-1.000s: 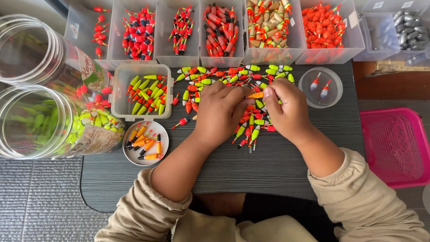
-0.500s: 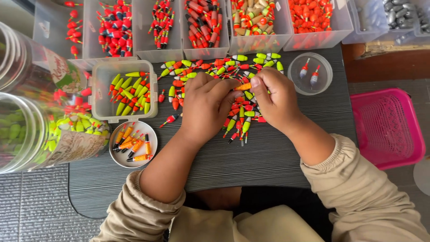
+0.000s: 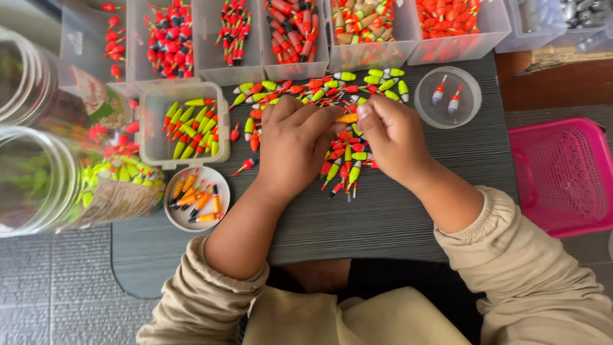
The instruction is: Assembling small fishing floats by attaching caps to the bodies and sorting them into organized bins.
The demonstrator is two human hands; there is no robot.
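A heap of small fishing floats (image 3: 319,92), red, orange and yellow-green, lies on the dark grey ribbed table (image 3: 383,217). My left hand (image 3: 295,144) and my right hand (image 3: 391,135) rest over the heap, fingertips meeting. Between them they pinch one orange float (image 3: 348,118). To the left a square clear tub (image 3: 183,124) holds yellow-green floats with red tips. Below it a round white dish (image 3: 196,198) holds orange floats. A round clear dish (image 3: 447,97) at the right holds two white and red floats.
A row of clear bins (image 3: 294,32) with sorted red and mixed floats lines the far edge. Two big clear jars (image 3: 45,166) lie at the left. A pink mesh basket (image 3: 565,176) sits to the right of the table.
The view has shifted slightly, so everything sits lower in the frame. Both hands stay together over the heap, fingers working the orange float.
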